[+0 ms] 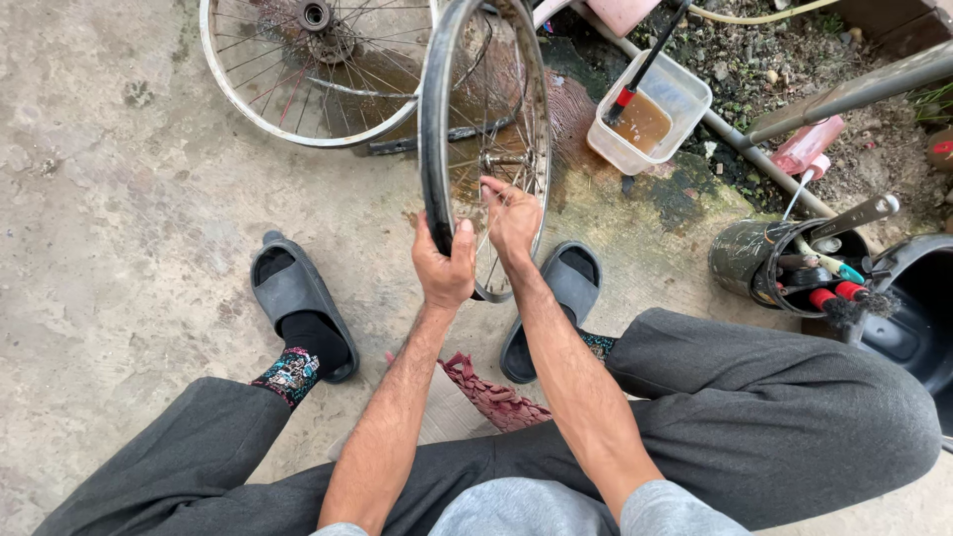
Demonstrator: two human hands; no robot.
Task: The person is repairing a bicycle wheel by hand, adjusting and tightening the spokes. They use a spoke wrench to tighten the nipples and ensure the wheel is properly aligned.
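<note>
A bicycle wheel with a black tyre (433,119) stands upright on the concrete between my feet. My left hand (444,266) grips the tyre and rim at the near edge. Just right of it, my right hand (512,220) reaches in among the spokes near the hub (493,159), fingers pinched on a spoke. A bare silver wheel (288,114) with a sprocket lies flat on the ground behind, to the upper left.
A clear tub (671,99) of brown liquid with a brush sits at upper right beside a pipe (740,144). A dark bucket (747,260) of tools and a black basin (918,298) stand at right. A red rag (491,395) lies under my legs. Grey slippers are on both feet.
</note>
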